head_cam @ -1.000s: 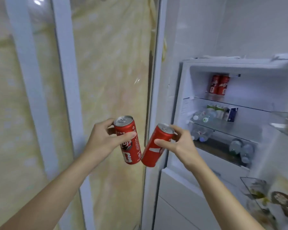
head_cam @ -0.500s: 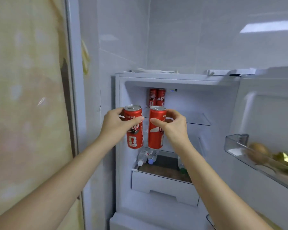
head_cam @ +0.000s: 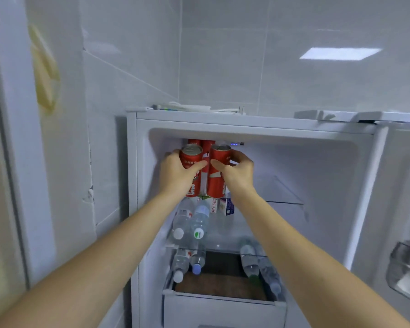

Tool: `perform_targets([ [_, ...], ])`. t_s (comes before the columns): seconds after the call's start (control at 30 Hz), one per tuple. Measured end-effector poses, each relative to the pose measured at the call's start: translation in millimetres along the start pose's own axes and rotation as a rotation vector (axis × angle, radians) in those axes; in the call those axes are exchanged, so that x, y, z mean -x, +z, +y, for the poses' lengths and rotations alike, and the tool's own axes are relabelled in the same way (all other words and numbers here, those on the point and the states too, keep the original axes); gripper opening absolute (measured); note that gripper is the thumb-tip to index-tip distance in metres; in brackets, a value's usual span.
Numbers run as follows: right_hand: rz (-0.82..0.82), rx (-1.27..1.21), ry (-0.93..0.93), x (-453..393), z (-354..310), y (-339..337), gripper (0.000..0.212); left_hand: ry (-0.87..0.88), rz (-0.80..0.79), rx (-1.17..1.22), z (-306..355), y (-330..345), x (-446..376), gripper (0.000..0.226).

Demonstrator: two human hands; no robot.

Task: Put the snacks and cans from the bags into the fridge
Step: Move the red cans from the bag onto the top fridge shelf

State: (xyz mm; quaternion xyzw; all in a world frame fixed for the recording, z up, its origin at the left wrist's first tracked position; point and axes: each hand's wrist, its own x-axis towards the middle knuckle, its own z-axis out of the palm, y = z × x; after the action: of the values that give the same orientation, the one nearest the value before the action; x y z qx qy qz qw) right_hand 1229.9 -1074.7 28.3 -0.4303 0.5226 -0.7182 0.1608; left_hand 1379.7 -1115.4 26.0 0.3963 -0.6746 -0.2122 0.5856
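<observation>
The white fridge (head_cam: 251, 127) stands open in front of me. My left hand (head_cam: 175, 174) grips a red can (head_cam: 191, 157), held upright inside the top compartment at its left side. My right hand (head_cam: 237, 174) grips a second red can (head_cam: 219, 159) right beside the first. Behind them, at the back of the top shelf, stand two more red cans (head_cam: 207, 144), mostly hidden. Whether the held cans rest on the shelf I cannot tell.
The glass top shelf (head_cam: 282, 195) is bare to the right. Below lie several water bottles (head_cam: 194, 221) and small cartons (head_cam: 227, 205); more bottles (head_cam: 253, 261) lie above the drawer (head_cam: 223, 308). The open door with its bin (head_cam: 405, 271) is at right; a tiled wall is at left.
Both hands moved forward and up, carrying the two cans from in front of the fridge into the top compartment. My head came closer and tilted up.
</observation>
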Motion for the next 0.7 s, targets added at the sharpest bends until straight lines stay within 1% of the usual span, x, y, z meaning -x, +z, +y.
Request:
perform_targets([
  [0.07,0.001,-0.034,-0.006,-13,12,8,0.039,-0.015,0.023,0.015,-11,15,-14,0.074],
  [0.17,-0.018,-0.061,0.000,-34,26,20,0.040,-0.017,0.035,0.040,-22,34,-33,0.071],
  [0.3,-0.035,-0.080,0.048,-66,42,32,0.032,-0.038,0.017,0.039,-33,54,-57,0.073],
  [0.43,-0.085,-0.066,0.009,-91,59,44,0.036,-0.047,0.012,-0.004,-46,69,-81,0.070],
  [0.53,-0.054,0.013,-0.021,-109,68,47,0.034,-0.045,-0.003,-0.097,-57,77,-98,0.073],
  [0.63,-0.044,0.135,-0.020,-128,72,48,0.045,-0.017,-0.020,-0.174,-67,92,-112,0.062],
  [0.7,-0.035,0.190,0.017,-142,76,51,0.044,-0.019,-0.041,-0.222,-72,106,-121,0.056],
])
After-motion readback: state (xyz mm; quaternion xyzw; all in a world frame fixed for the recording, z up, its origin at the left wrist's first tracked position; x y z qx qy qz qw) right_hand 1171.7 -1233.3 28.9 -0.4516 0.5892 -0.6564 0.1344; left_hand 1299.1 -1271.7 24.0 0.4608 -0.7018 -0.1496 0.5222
